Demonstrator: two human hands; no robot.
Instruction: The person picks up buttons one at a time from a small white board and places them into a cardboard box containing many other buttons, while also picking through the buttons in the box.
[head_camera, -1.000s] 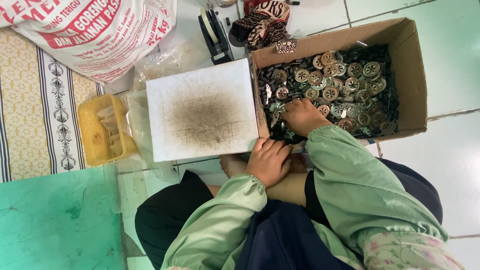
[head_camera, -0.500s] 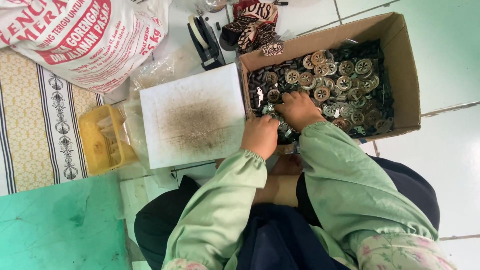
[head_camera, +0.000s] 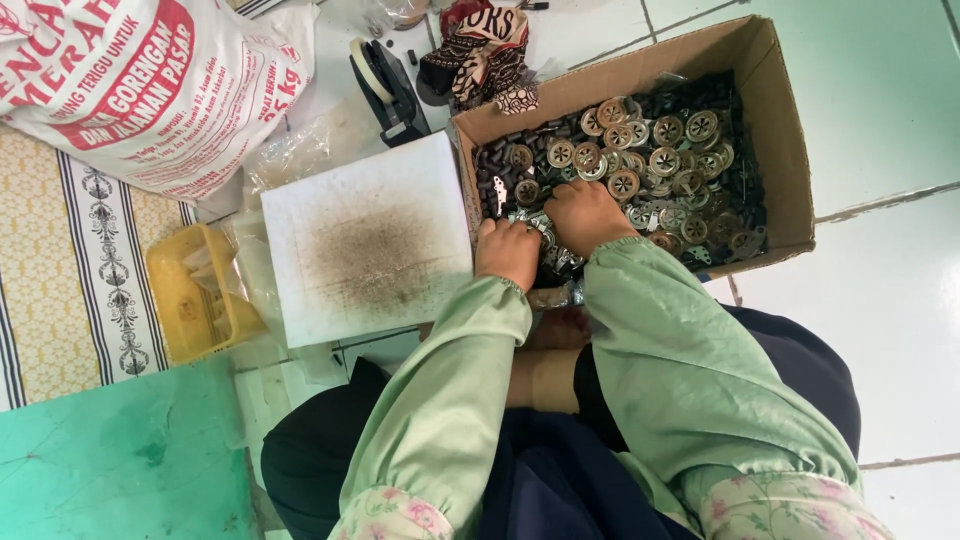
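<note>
While both hands reach into the cardboard box (head_camera: 780, 130), the left hand (head_camera: 508, 252) curls knuckles-up over small metal parts (head_camera: 650, 160) at the near edge; whether it grips any I cannot tell. Just right of it, the right hand (head_camera: 588, 215) presses fingers-down into the same pile, its grip hidden. Left of the left hand lies a stained white board (head_camera: 370, 235), a yellow tray (head_camera: 190, 290) beyond

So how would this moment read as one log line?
left hand: on small metal parts at box edge | right hand: in round slotted metal discs | brown cardboard box | white smudged board beside
</note>
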